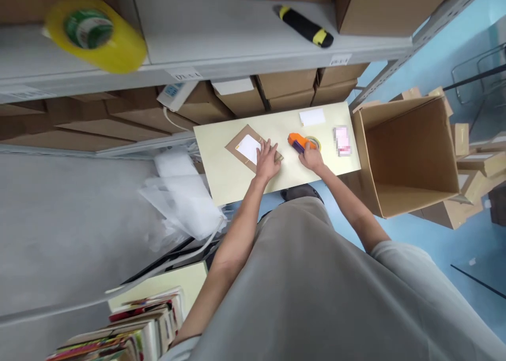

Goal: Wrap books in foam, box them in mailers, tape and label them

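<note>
"Where's the brown packet?"
"Pictured at nine o'clock on the worktop, under the left hand, fingers spread."
"Right hand?"
"Fingers curled around an orange tape dispenser, at the packet's three o'clock."

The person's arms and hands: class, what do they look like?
The left hand and right hand are bare, with no gloves or watch visible. The right sleeve is short and pale grey; a little of the left sleeve, also pale, shows.
</note>
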The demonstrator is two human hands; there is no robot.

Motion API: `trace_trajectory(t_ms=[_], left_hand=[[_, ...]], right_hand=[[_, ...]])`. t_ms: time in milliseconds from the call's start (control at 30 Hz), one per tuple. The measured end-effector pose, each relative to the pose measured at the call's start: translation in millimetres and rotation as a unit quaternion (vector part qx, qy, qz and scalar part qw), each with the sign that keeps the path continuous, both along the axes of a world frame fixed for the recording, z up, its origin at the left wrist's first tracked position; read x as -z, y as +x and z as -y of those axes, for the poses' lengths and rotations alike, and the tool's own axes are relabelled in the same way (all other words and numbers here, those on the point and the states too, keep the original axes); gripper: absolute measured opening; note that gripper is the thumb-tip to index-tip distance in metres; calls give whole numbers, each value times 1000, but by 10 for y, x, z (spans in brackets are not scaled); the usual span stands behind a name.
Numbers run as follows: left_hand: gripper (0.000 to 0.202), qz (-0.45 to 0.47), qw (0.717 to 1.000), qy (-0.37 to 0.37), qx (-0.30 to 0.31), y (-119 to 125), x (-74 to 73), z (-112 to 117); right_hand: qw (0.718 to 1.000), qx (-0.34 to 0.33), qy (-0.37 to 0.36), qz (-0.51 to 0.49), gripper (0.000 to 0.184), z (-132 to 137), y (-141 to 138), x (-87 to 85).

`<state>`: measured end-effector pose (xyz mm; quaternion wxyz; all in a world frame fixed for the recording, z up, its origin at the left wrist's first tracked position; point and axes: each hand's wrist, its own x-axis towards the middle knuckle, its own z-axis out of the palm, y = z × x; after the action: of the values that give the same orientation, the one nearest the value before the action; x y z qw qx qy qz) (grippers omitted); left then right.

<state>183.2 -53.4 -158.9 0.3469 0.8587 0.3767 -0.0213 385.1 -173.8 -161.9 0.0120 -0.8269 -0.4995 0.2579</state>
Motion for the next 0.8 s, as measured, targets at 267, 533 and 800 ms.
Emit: trace_trajectory(t_ms=[267, 533, 800], left_hand=[[70, 74, 996, 7, 55, 225, -280, 347], [73, 88, 994, 27, -52, 189, -246, 247], [79, 58, 972, 28, -227, -331, -41, 177]], right_hand=[[998, 55, -30, 5, 67, 143, -176, -14], [997, 35, -50, 37, 63, 127, -151, 75], [997, 63, 43, 30, 55, 169, -268, -69]])
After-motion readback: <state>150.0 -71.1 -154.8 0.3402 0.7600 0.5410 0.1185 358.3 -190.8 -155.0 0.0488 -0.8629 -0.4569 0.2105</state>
